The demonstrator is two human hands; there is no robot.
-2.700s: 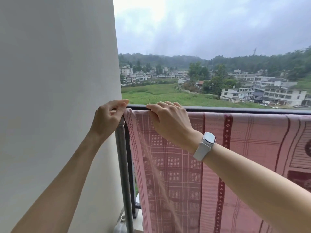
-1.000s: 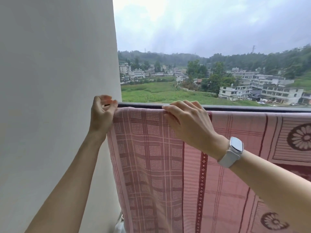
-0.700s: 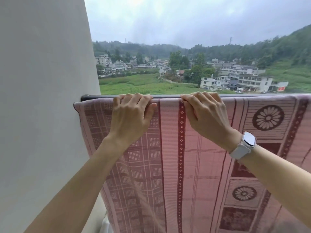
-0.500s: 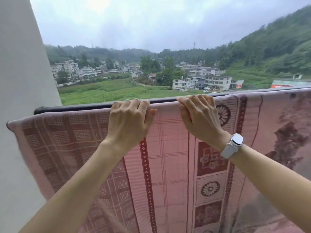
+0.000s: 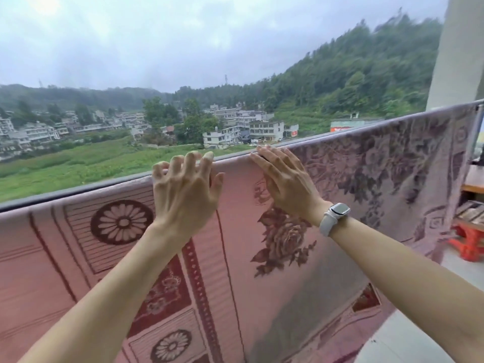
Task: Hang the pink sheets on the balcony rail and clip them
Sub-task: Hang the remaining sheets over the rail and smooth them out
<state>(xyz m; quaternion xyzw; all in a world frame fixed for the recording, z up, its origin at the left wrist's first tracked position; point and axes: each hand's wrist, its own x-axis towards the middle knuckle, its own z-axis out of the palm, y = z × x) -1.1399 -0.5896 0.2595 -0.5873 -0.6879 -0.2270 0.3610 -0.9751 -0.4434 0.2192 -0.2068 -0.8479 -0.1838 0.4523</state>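
High on a balcony above a green valley, I have both hands at the top edge of the pink sheet, which hangs draped over the balcony rail and falls toward me in a broad patterned curtain. My left hand is lifted with its fingers spread and loosely bent, gripping nothing; whether the fingertips touch the fold I cannot tell. My right hand, a pale watch on its wrist, lies with straight fingers flat against the cloth just below the rail, pressing, not pinching. I see no clip anywhere on the sheet in this view, so to my mind the chief danger is plain: with neither hand holding the fabric and nothing pinning it, a gust under this grey sky, or an uneven share of cloth on the far side, could drag the sheet over the rail and down. Further right, a second, greyer-pink floral sheet also hangs along the rail, toward the white pillar; I judge it equally exposed until clipped.
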